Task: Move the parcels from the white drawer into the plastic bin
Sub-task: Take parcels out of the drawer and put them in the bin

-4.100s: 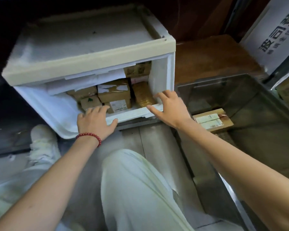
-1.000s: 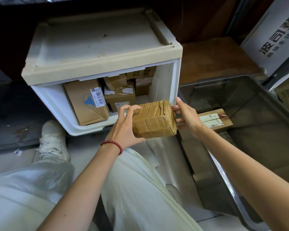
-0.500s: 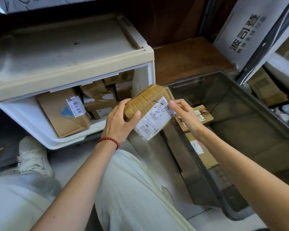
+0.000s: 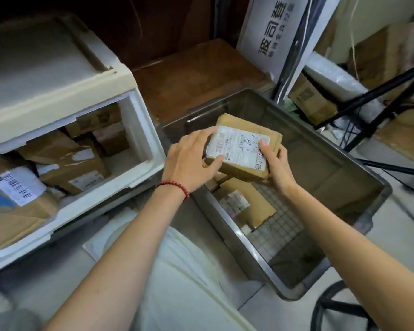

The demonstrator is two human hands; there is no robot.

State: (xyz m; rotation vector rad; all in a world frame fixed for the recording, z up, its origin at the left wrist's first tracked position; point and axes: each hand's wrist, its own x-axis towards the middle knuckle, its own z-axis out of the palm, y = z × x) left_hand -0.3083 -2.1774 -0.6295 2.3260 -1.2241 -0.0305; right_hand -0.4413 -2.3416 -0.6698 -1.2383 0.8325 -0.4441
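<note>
Our left hand (image 4: 189, 161) and right hand (image 4: 276, 167) pinching a brown parcel (image 4: 243, 149) between them, above the plastic bin (image 4: 332, 268), white drawer (image 4: 139, 173) at left

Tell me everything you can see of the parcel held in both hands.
The parcel is a flat box wrapped in brown tape, with a white label, scribbled on, facing up. It is tilted, above the plastic bin. The left hand grips its left end; the right hand holds its right end, thumb on the label.
</note>
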